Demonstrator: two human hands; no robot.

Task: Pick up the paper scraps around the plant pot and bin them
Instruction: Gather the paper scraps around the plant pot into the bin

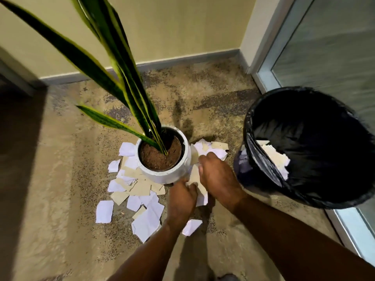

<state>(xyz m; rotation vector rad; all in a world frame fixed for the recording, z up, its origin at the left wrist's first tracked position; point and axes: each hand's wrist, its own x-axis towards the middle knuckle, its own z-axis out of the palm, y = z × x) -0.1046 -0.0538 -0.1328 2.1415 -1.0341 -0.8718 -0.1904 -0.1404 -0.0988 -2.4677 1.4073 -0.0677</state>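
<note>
1. Torn paper scraps [146, 218], flat, jagged-edged, white and tan, ring the round white plant pot [162, 176] on speckled carpet [60, 179]. More lie in the black-lined bin [345, 189].
2. My right hand [219, 177] curls round a tan scrap [194, 176] standing on end against the pot's right side.
3. My left hand [182, 196] touches scraps just below; I cannot tell its grip.

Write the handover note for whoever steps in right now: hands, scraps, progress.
Left hand: on the paper scraps right of the plant pot; grip hidden.
Right hand: fingers curled over scraps between pot and bin.
Done: some scraps lie in the bin.
Left: most scraps lie on the carpet in front and left of the pot, a few beyond the right hand.
</note>
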